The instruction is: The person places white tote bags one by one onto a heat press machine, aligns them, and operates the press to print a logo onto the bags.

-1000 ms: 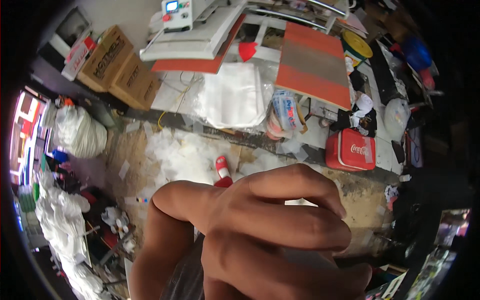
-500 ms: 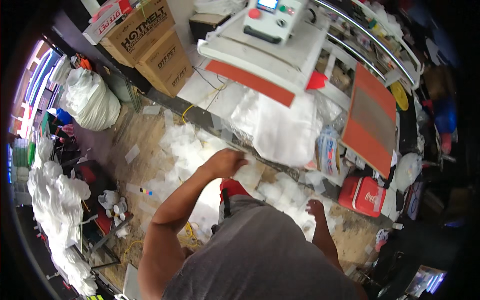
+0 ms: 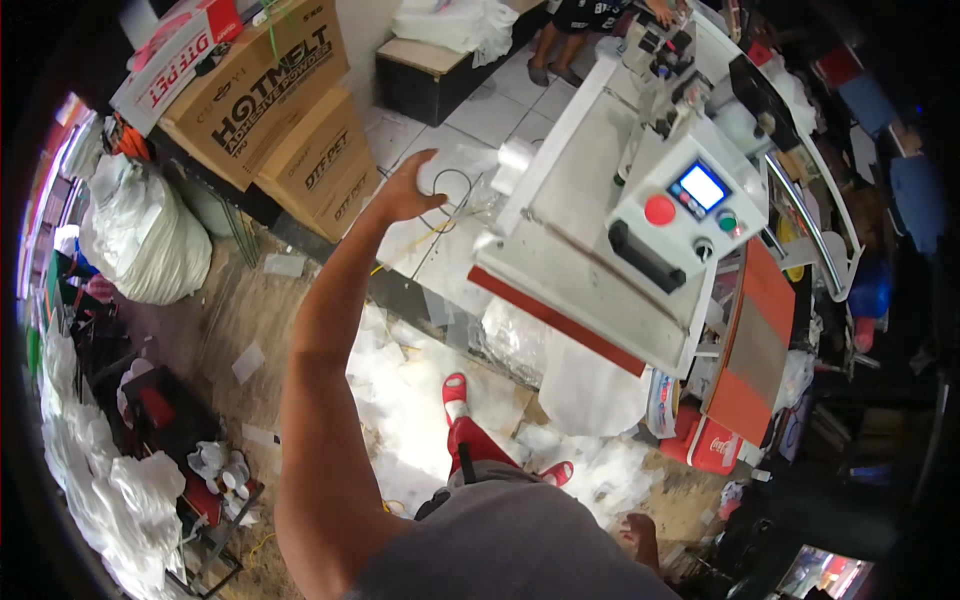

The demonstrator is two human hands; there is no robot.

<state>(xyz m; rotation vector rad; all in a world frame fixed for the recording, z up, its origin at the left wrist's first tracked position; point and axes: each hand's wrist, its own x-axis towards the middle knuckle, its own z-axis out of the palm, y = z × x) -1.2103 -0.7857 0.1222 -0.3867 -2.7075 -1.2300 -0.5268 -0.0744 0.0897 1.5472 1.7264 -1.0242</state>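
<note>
My left hand (image 3: pixel 408 188) is stretched forward with nothing in it, thumb and fingers apart. It hovers near a thin dark cable (image 3: pixel 455 195), between stacked cardboard boxes and a heat press (image 3: pixel 570 225); I see no contact with them. The press's control box (image 3: pixel 685 205) has a lit screen, a red button and a black handle. An orange pad (image 3: pixel 555 320) edges its plate, and white cloth or sheet (image 3: pixel 595 390) hangs below. My right hand (image 3: pixel 637 530) is low beside my body, partly hidden, its fingers loosely apart and holding nothing I can see.
Cardboard boxes (image 3: pixel 265 110) stand at the upper left. A second orange platen (image 3: pixel 755 340) and a red cooler (image 3: pixel 700 440) are on the right. White scraps (image 3: pixel 400 420) litter the floor around my red slippers (image 3: pixel 455 388). A white sack (image 3: pixel 145 230) sits left; another person's feet (image 3: pixel 552 73) show behind.
My left hand has moved from in front of my body up and forward, and its fingers have spread. The view has shifted, bringing the press closer. My right hand now appears lower.
</note>
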